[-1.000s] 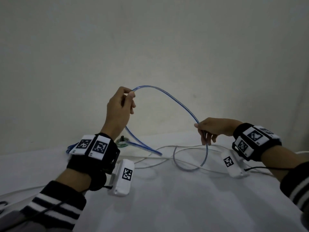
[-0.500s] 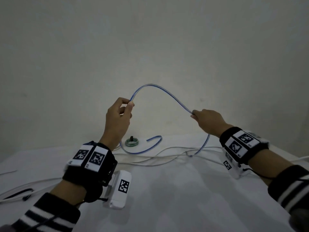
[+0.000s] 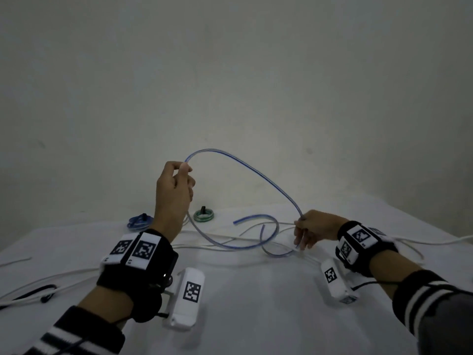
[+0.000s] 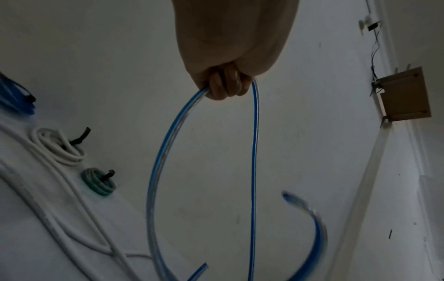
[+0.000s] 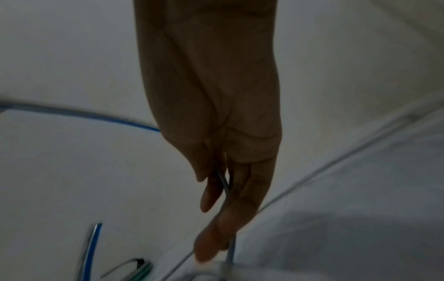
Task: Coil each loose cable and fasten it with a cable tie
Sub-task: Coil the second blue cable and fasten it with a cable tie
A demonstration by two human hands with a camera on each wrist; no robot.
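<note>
A clear cable with a blue stripe (image 3: 252,169) arches in the air between my two hands. My left hand (image 3: 176,185) is raised and pinches the cable (image 4: 253,152) at the top of a loop; both strands hang down from the fingers (image 4: 225,83). My right hand (image 3: 309,226) is lower, near the table, and holds the same cable (image 5: 224,182) between thumb and fingers. The cable's free end (image 3: 235,222) lies on the white table (image 3: 256,303), with a slack loop between the hands.
Loose white cables (image 3: 230,243) lie under the blue one and run off left and right. Tied coils rest by the wall: a green one (image 3: 203,215), a blue one (image 3: 138,221), and a white one (image 4: 60,146). A black tie (image 3: 33,293) lies at the left.
My right hand has slid down along the cable toward the table and to the right. The arch has widened. My left hand keeps its pinch, nearly still.
</note>
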